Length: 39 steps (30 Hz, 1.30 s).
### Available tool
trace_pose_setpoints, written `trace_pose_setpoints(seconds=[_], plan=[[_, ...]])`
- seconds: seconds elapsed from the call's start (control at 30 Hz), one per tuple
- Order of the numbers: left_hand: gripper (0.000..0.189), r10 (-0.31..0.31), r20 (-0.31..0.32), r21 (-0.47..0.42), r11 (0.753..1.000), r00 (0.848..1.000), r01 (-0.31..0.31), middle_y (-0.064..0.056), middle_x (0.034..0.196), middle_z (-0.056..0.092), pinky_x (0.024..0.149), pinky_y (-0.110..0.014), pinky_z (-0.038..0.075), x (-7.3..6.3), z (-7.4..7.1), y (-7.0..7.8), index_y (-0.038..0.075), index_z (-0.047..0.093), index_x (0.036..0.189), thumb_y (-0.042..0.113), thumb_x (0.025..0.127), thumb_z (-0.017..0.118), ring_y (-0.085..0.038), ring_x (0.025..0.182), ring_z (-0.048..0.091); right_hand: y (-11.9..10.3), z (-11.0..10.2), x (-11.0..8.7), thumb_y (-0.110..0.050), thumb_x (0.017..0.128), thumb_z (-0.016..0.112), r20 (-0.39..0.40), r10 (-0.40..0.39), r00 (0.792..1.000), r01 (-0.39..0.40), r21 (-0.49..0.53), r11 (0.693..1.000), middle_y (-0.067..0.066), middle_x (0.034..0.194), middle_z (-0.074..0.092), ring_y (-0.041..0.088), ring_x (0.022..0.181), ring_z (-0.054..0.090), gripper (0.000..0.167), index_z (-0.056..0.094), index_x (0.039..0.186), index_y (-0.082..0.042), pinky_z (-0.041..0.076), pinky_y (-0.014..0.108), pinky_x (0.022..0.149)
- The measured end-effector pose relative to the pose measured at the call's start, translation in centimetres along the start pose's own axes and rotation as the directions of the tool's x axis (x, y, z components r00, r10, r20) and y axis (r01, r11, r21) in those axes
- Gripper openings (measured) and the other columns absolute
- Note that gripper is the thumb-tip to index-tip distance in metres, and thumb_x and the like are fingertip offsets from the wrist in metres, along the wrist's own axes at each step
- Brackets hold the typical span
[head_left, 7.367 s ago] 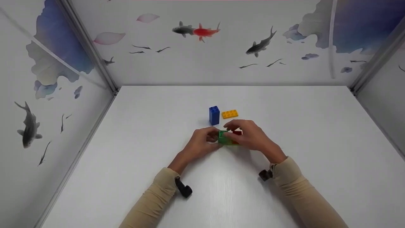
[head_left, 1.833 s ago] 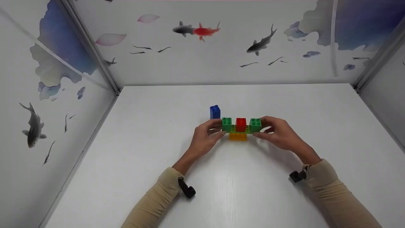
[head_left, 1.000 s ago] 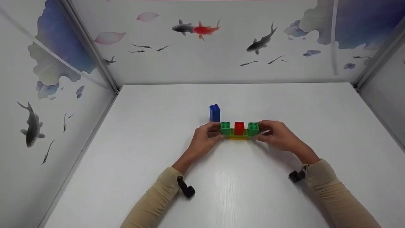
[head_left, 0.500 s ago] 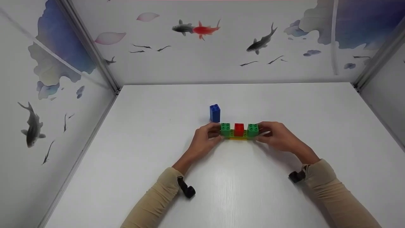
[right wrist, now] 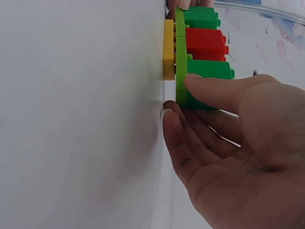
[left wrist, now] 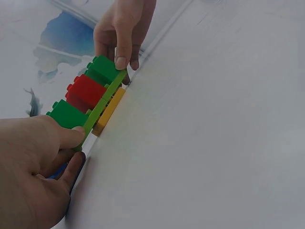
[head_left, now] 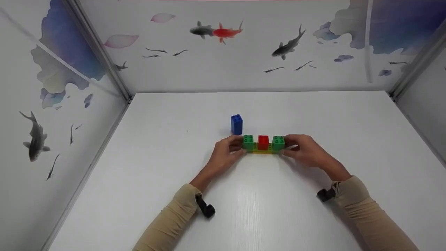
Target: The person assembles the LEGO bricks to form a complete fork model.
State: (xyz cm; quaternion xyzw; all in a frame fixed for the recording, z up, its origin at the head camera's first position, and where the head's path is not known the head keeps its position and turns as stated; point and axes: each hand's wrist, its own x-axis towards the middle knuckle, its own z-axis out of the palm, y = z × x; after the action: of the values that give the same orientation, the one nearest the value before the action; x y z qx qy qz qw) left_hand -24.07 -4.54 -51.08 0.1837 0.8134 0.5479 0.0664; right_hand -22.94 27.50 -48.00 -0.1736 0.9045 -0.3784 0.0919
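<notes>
A row of toy building bricks stands between my hands: a left green brick [head_left: 248, 142], a red brick [head_left: 263, 142] and a right green brick [head_left: 278, 143] on two lime plates [right wrist: 181, 62] joined end to end. Beneath their middle lies a yellow plate [right wrist: 168, 50] flat on the table, with studs showing between it and the lime plates. My left hand [head_left: 223, 153] grips the row's left end, thumb on the near side. At the opposite end my right hand [head_left: 305, 150] pinches the lime plate and green brick, its thumb [right wrist: 214, 90] in front and fingers curled below.
A tall blue brick stack [head_left: 237, 124] stands upright just behind my left fingers. The white table [head_left: 251, 202] ends at a back wall [head_left: 258, 78] printed with fish, with another wall at each side.
The yellow plate, earlier lying behind the bricks, now lies under the row. Both hands have lowered the row over it since 1.8 s ago; in the last half second almost nothing has moved.
</notes>
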Motion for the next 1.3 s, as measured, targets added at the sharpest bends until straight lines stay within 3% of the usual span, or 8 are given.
trace_pose_setpoints(seconds=[0.6, 1.0, 1.3], plan=[[0.045, 0.053, 0.022, 0.022, 0.998, 0.998, -0.054, -0.005, 0.135, 0.073, 0.109, -0.029, 0.058, 0.09, -0.23, -0.23, 0.009, 0.064, 0.146, 0.007, 0.102, 0.074, -0.014, 0.123, 0.071, -0.54, 0.08, -0.14, -0.006, 0.103, 0.072, 0.003, 0.006, 1.000, -0.006, -0.008, 1.000, 0.022, 0.140, 0.070, 0.041, 0.129, 0.069, 0.045, 0.063, 0.146, 0.003, 0.059, 0.055, 0.107], [0.046, 0.054, 0.022, 0.023, 0.998, 0.998, -0.054, -0.005, 0.134, 0.074, 0.109, -0.032, 0.059, 0.06, -0.16, -0.08, 0.009, 0.064, 0.146, 0.005, 0.102, 0.074, -0.016, 0.123, 0.071, -0.65, 0.20, -0.24, -0.007, 0.103, 0.071, 0.006, 0.029, 1.000, -0.029, -0.015, 0.999, 0.021, 0.140, 0.070, 0.040, 0.130, 0.068, 0.044, 0.063, 0.145, 0.003, 0.059, 0.055, 0.108], [0.048, 0.039, 0.034, 0.058, 0.997, 0.999, -0.041, -0.009, 0.135, 0.074, 0.109, -0.032, 0.059, 0.13, -0.15, 0.01, 0.007, 0.063, 0.147, 0.005, 0.101, 0.075, -0.018, 0.124, 0.071, -0.50, 0.23, -0.26, -0.004, 0.103, 0.070, -0.001, -0.011, 1.000, 0.011, -0.032, 0.999, 0.022, 0.136, 0.072, 0.041, 0.127, 0.069, 0.041, 0.065, 0.143, 0.004, 0.060, 0.056, 0.106]])
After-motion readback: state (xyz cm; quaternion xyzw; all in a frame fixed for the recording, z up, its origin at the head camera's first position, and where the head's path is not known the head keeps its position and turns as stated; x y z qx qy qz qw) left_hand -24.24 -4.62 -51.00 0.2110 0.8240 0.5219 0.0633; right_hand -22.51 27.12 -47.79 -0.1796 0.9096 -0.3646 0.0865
